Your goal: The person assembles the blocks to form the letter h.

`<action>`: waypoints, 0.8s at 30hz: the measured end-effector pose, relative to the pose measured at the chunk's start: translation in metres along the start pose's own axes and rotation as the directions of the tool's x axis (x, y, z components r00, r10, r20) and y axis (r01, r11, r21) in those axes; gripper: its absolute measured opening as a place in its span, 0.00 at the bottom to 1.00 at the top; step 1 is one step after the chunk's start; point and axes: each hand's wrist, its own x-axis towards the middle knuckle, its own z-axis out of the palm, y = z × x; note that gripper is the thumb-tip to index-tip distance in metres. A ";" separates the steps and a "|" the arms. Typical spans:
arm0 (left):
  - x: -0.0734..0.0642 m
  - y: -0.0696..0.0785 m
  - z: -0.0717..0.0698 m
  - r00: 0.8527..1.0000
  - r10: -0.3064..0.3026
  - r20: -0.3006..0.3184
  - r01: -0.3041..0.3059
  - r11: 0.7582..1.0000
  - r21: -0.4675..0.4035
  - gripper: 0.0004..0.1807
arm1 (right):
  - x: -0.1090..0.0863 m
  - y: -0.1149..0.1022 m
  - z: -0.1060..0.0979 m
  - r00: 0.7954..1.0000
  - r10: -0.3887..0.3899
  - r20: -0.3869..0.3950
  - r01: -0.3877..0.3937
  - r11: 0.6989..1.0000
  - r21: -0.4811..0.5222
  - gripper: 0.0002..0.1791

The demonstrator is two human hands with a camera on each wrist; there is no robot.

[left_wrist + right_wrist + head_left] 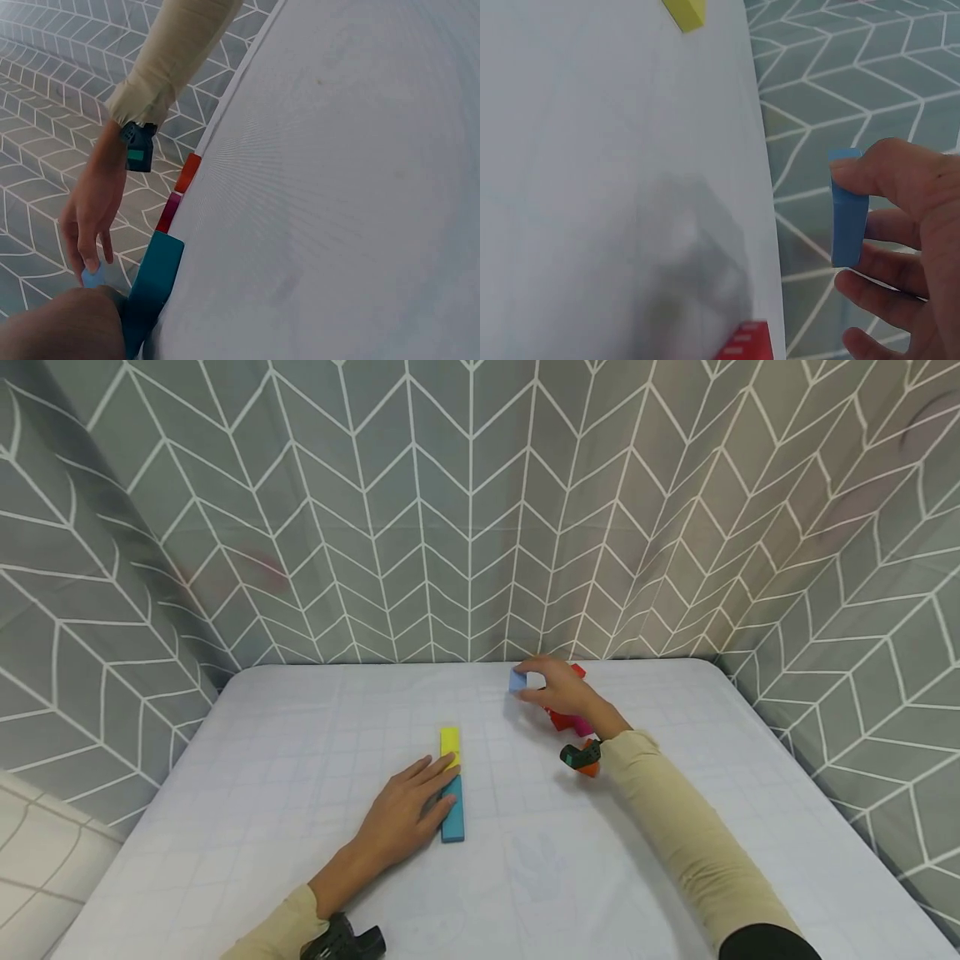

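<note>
The right hand point(561, 687) pinches a small light-blue block point(517, 681) between thumb and fingertips, holding it clear of the surface near the far edge, right of centre. The left hand point(405, 808) lies palm down and relaxed, fingers extended, its fingertips and thumb resting on two bars set end to end: a yellow bar point(449, 740) on the far side and a teal bar point(453, 828) on the near side, together making a straight line that points away from the person. Around and beneath the right hand and wrist sit more coloured pieces: red pieces point(559, 721), partly hidden by the hand; a magenta piece point(582, 727) just beside them; and an orange piece point(591, 769), partly covered by a dark device point(581, 755) worn on that wrist. Both arms wear beige sleeves point(675, 827). Everything rests on a white-covered table point(300, 727) with rounded far corners. Beyond it hangs a grey curtain point(442, 485) patterned with white chevron lines.
</note>
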 end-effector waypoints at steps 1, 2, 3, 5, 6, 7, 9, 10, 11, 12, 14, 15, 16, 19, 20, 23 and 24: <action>0.000 0.000 0.000 1.000 0.000 0.000 0.000 1.000 -0.001 0.27 | 0.001 -0.001 0.001 1.000 -0.011 0.003 0.011 1.000 0.006 0.25; 0.001 0.000 0.000 1.000 -0.001 0.002 0.001 1.000 -0.003 0.27 | 0.002 -0.003 0.002 1.000 -0.023 0.005 0.023 1.000 0.004 0.26; 0.001 0.000 0.000 1.000 -0.001 0.002 0.001 1.000 -0.003 0.27 | 0.003 -0.004 0.003 1.000 -0.028 0.009 0.028 1.000 0.005 0.26; 0.001 0.000 0.000 1.000 0.001 0.003 -0.001 1.000 -0.002 0.27 | 0.006 -0.008 0.006 0.999 -0.044 0.012 0.044 0.999 0.003 0.26; 0.001 0.000 0.000 1.000 0.001 0.004 -0.001 1.000 -0.003 0.27 | 0.007 -0.009 0.007 0.999 -0.046 0.013 0.046 0.999 0.007 0.26; 0.001 0.000 0.000 1.000 0.001 0.004 -0.001 1.000 -0.002 0.27 | 0.008 -0.011 0.008 0.999 -0.048 0.013 0.048 0.999 0.006 0.26; 0.001 0.000 0.000 1.000 0.003 0.004 -0.003 1.000 -0.001 0.27 | 0.010 -0.014 0.010 0.999 -0.042 0.016 0.042 0.999 0.009 0.26; 0.001 0.000 0.000 1.000 0.004 0.005 -0.004 1.000 0.000 0.27 | 0.011 -0.015 0.012 0.999 -0.044 0.017 0.044 0.999 0.010 0.26; 0.001 0.000 0.000 1.000 0.005 0.004 -0.005 1.000 -0.001 0.27 | 0.011 -0.017 0.013 0.999 -0.048 0.018 0.047 0.999 0.013 0.26; 0.001 0.000 0.000 1.000 0.005 0.005 -0.005 1.000 -0.002 0.27 | 0.012 -0.018 0.014 0.999 -0.047 0.023 0.047 0.999 0.014 0.26; 0.000 0.000 0.000 1.000 0.007 0.007 -0.007 1.000 0.002 0.27 | 0.013 -0.022 0.017 0.999 -0.043 0.031 0.043 0.999 0.016 0.27; 0.001 0.000 0.000 1.000 0.006 0.009 -0.006 1.000 0.004 0.28 | 0.013 -0.023 0.018 0.999 -0.041 0.036 0.040 0.999 0.018 0.27; 0.001 0.000 0.000 1.000 0.006 0.010 -0.006 1.000 0.005 0.28 | 0.013 -0.024 0.020 0.998 -0.040 0.039 0.039 0.999 0.020 0.26; 0.001 -0.001 0.000 1.000 0.007 0.014 -0.007 1.000 0.007 0.28 | 0.014 -0.027 0.026 0.999 -0.041 0.033 0.040 0.999 0.033 0.26; 0.001 -0.001 0.000 1.000 0.007 0.015 -0.007 1.000 0.007 0.28 | 0.015 -0.028 0.028 0.998 -0.049 0.027 0.048 0.998 0.044 0.25; 0.001 -0.001 0.001 1.000 0.009 0.012 -0.009 1.000 0.003 0.28 | 0.017 -0.031 0.035 0.998 -0.066 0.020 0.064 0.995 0.071 0.24; 0.001 -0.001 0.001 1.000 0.010 0.011 -0.010 1.000 0.003 0.28 | 0.018 -0.033 0.037 0.997 -0.067 0.024 0.065 0.995 0.078 0.24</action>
